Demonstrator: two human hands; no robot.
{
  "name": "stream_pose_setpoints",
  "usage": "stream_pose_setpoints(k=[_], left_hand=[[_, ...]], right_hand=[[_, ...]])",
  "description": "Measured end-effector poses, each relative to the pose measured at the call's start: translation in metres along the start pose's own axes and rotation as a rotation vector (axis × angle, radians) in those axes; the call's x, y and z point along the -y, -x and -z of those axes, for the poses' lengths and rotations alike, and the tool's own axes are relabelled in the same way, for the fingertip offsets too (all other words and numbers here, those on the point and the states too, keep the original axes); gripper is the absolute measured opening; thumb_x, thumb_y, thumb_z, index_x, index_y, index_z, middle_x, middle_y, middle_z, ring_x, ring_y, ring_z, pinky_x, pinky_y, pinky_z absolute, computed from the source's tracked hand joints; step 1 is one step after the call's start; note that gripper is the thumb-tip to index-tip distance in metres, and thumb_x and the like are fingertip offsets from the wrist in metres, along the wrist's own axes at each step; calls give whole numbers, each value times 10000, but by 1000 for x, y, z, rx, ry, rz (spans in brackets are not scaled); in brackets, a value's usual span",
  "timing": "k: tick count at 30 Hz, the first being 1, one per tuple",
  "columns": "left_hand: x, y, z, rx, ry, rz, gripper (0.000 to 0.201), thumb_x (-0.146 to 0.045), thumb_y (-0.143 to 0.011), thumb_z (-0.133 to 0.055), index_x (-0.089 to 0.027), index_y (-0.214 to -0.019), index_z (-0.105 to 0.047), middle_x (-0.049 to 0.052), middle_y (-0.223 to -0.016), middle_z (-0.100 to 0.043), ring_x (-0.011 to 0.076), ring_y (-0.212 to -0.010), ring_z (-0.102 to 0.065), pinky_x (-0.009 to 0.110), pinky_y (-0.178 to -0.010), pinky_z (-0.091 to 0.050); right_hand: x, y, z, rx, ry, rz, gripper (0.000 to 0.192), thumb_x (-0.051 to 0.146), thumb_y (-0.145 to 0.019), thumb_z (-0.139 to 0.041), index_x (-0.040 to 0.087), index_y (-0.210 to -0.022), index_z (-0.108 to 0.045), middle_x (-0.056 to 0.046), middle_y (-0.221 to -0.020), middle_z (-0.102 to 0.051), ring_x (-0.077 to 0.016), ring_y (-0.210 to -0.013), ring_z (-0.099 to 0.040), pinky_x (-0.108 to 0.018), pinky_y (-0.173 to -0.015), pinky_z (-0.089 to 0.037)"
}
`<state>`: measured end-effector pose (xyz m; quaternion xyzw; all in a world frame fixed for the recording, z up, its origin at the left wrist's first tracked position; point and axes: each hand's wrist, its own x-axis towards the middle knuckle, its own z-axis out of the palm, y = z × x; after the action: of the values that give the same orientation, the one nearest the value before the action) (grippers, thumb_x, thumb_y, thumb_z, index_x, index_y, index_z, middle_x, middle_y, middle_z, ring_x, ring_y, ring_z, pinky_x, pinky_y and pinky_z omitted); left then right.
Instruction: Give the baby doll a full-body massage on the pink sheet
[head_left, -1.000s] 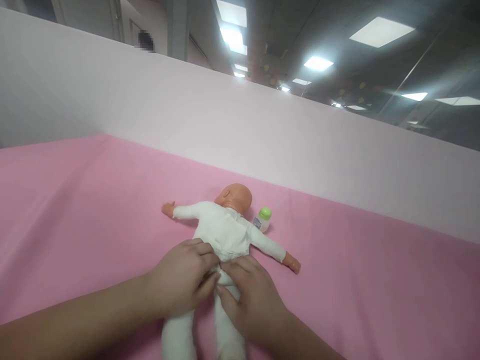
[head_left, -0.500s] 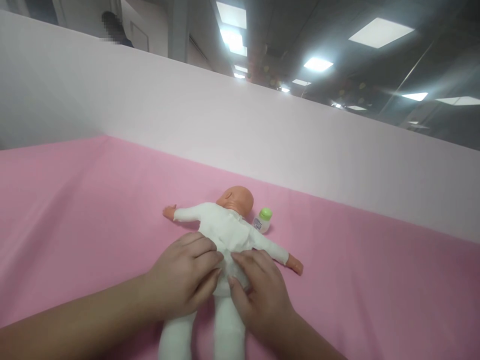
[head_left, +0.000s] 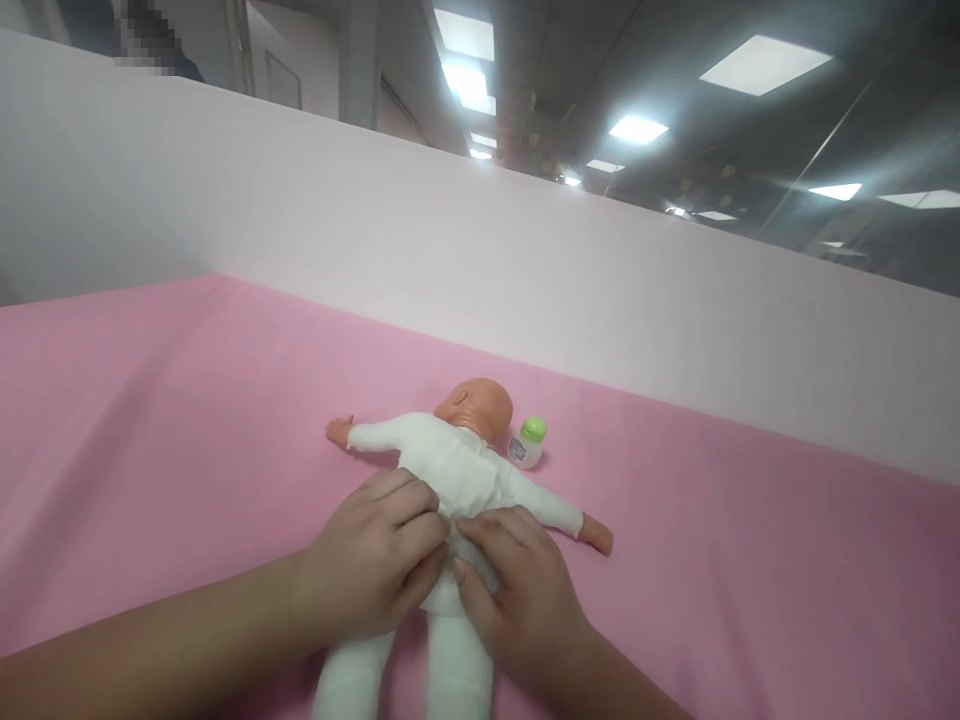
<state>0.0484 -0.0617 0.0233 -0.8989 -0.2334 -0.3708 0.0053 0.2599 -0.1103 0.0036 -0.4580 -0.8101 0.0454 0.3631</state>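
A baby doll (head_left: 446,465) with a white cloth body lies belly down, its arms spread wide and its bald head turned to one side. My left hand (head_left: 379,555) is closed, with curled fingers pinching the cloth at the doll's lower back. Opposite it, my right hand (head_left: 525,575) pinches the same stretch of cloth between thumb and fingers. The fingertips of both hands almost meet over the doll's spine. Beside the doll's head and right shoulder stands a small clear bottle (head_left: 526,447) with a green cap, touched by neither hand.
A pink sheet (head_left: 712,560) covers the surface under the doll, with soft folds at left and right. A white partition (head_left: 480,250) runs along the back. Beyond it, a person (head_left: 154,40) is partly visible at upper left, and ceiling lights (head_left: 765,65) shine overhead.
Both hands stay at the doll's lower back, with the fingers drawn slightly closer together over the cloth. The person behind the partition has moved left.
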Motion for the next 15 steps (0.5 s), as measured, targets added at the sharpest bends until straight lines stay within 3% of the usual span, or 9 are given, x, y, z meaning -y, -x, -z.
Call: stream_pose_setpoints(k=[2,4,10,15], left_hand=[[-1,0,0,-20,-23,-38,279,-122,-890,-537,-148,-1124,-686,133,-1100,-672,282,-1009,-574,459,-896,-459],[0,-3,-1,39,-53,-20,395,-159,-885,-552,-138,-1271,-636,151,-1250,-645,325,-1146,-537,510,-999,-415],[-1,-11,0,309,-93,184,222,-275,-872,-559,-194,-995,-725,85,-876,-684,294,-887,-573,553,-934,-399],[-4,-13,7,345,-76,230,142,-302,-848,-598,-215,-831,-709,69,-810,-668,284,-860,-580,492,-875,-413]], right_hand=[[-2,-1,1,-44,23,-3,278,219,-919,-602,218,-1195,-629,-67,-1080,-689,-245,-982,-620,-441,-884,-528],[-4,-3,0,-53,57,-31,314,234,-923,-604,206,-1236,-607,-85,-1137,-675,-267,-1046,-606,-469,-930,-517],[-6,-4,-5,101,48,-94,340,244,-942,-595,212,-1281,-607,-87,-1167,-670,-270,-1075,-602,-475,-959,-513],[-4,-3,-3,95,-12,-89,340,235,-906,-632,214,-1245,-629,-86,-1122,-668,-266,-1040,-602,-470,-931,-516]])
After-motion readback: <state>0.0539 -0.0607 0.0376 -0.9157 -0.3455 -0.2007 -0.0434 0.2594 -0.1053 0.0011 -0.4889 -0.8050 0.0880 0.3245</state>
